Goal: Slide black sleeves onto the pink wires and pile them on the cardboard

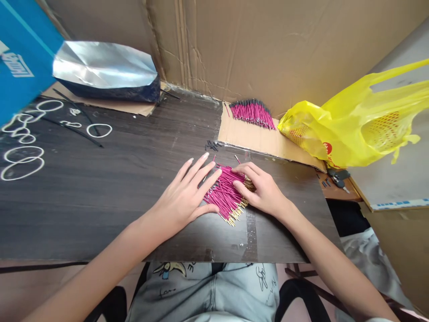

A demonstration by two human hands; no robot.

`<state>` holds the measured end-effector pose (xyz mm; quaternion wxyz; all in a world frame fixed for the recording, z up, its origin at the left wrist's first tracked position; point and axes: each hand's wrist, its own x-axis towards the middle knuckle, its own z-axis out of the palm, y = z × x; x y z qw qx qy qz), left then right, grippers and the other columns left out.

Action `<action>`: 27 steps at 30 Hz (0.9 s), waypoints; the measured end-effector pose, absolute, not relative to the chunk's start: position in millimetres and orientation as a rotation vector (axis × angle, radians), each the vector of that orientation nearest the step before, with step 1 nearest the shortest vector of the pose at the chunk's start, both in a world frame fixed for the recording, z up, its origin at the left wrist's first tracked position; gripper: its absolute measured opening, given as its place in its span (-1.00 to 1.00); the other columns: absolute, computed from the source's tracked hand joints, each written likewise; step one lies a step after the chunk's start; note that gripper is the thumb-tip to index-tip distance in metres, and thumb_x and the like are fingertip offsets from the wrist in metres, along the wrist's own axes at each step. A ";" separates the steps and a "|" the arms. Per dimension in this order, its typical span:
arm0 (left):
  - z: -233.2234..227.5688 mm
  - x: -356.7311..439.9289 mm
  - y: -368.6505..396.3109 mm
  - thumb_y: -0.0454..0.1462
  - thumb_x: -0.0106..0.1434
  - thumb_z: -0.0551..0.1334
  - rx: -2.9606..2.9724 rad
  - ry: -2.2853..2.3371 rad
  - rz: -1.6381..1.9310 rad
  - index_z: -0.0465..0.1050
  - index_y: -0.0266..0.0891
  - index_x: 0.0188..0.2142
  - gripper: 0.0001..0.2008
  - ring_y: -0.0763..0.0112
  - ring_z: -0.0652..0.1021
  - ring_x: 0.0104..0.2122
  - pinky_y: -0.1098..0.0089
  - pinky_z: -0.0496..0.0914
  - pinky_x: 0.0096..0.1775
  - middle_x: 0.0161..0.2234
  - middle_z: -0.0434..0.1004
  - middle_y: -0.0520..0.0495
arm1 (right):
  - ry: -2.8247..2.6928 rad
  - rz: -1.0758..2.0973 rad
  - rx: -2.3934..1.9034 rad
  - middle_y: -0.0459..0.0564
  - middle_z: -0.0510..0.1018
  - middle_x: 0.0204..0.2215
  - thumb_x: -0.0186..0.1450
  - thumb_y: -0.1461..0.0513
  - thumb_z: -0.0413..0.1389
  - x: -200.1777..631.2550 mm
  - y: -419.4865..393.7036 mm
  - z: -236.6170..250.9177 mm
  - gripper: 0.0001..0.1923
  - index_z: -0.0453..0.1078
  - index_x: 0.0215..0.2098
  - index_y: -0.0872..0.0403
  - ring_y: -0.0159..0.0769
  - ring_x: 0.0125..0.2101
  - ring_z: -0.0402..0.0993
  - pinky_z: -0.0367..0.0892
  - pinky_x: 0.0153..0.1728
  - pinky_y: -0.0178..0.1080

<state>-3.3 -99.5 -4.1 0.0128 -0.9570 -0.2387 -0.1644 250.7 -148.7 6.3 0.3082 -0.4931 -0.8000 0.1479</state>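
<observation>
A loose heap of thin magenta wires [225, 190] with gold tips lies on the dark table in front of me. My left hand [191, 194] is stretched out flat against the heap's left side, its fingers spread and the thumb near the lower edge. On the other side, my right hand [263, 188] rests over the gold-tipped right part, fingers bent, thumb and index finger apart. Its other fingertips are partly hidden. A couple of single wires stick out beyond the top of the heap.
More magenta wires with dark ends [253, 113] lie on a cardboard strip [234, 133] at the back. A yellow plastic bag [348, 129] stands right; a silver-lined pouch [107, 71] and white rubber bands [99, 130] lie left. Short black pieces [212, 145] sit beyond my hands.
</observation>
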 end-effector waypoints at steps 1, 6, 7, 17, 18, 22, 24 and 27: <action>-4.1 0.8 -98.4 0.09 0.35 0.23 -2.972 -0.753 -0.509 0.18 -0.50 0.37 -0.17 -0.19 0.04 0.43 -0.17 0.06 0.36 0.38 0.16 -0.45 | -2.119 0.409 -1.282 0.07 0.54 -0.02 0.48 0.19 0.05 249.9 -148.5 5.9 -0.75 0.37 0.08 0.07 -0.24 0.01 0.49 0.40 0.12 -0.12; -7.0 14.9 -96.1 0.06 0.37 0.22 -2.987 -0.742 -0.494 0.22 -0.57 0.33 -0.20 -0.18 0.08 0.42 -0.15 0.06 0.35 0.36 0.21 -0.46 | -2.134 0.511 -1.191 0.10 0.51 0.03 0.51 0.25 -0.01 245.7 -148.2 4.4 -0.74 0.35 0.13 0.09 -0.26 0.06 0.46 0.37 0.17 -0.12; -8.1 16.4 -96.2 0.05 0.38 0.22 -2.996 -0.732 -0.498 0.23 -0.57 0.31 -0.23 -0.16 0.11 0.41 -0.14 0.07 0.35 0.34 0.24 -0.45 | -2.132 0.516 -1.185 0.10 0.52 0.03 0.51 0.25 -0.01 245.1 -148.3 4.2 -0.73 0.34 0.13 0.09 -0.26 0.06 0.46 0.37 0.16 -0.12; -17.2 22.4 -101.0 0.07 0.41 0.17 -2.971 -0.806 -0.636 0.31 -0.56 0.25 -0.28 -0.15 0.25 0.35 -0.15 0.16 0.33 0.23 0.41 -0.40 | -1.721 0.263 -1.454 0.01 0.60 -0.12 0.49 0.19 0.03 255.2 -133.6 -8.1 -0.82 0.45 -0.06 0.02 -0.21 -0.08 0.54 0.41 0.02 -0.09; -15.8 22.2 -100.6 0.07 0.41 0.18 -2.967 -0.808 -0.652 0.28 -0.57 0.27 -0.27 -0.16 0.24 0.36 -0.16 0.16 0.33 0.25 0.39 -0.42 | -1.690 0.291 -1.479 0.00 0.61 -0.12 0.49 0.18 0.02 258.4 -131.2 -10.4 -0.80 0.47 -0.06 0.01 -0.20 -0.08 0.55 0.41 0.01 -0.09; -3.0 13.9 -110.4 -0.07 0.39 0.26 -2.935 -0.756 -0.883 0.25 -0.50 0.28 -0.35 -0.13 0.27 0.34 -0.17 0.22 0.31 0.25 0.38 -0.43 | -1.568 0.374 -1.485 -0.04 0.63 -0.13 0.48 0.17 0.05 267.4 -127.3 -12.6 -0.81 0.50 -0.10 0.00 -0.21 -0.09 0.57 0.42 0.00 -0.08; 5.5 4.0 -127.6 -0.24 0.36 0.28 -2.916 -0.679 -1.102 0.34 -0.34 0.19 -0.55 -0.01 0.40 0.26 -0.11 0.32 0.26 0.11 0.52 -0.29 | -1.522 0.358 -1.436 -0.04 0.63 -0.17 0.46 0.18 0.08 267.7 -130.7 -3.8 -0.84 0.50 -0.12 0.01 -0.23 -0.14 0.58 0.44 -0.01 -0.09; 16.7 -13.2 -161.9 -0.26 0.41 0.22 -2.954 -0.678 -1.201 0.42 -0.15 0.11 -0.71 0.20 0.56 0.05 0.04 0.47 0.11 0.00 0.56 -0.11 | -1.445 0.354 -1.282 -0.07 0.62 -0.25 0.45 0.20 0.11 265.0 -144.0 26.6 -0.86 0.49 -0.08 0.00 -0.28 -0.25 0.59 0.50 -0.13 -0.13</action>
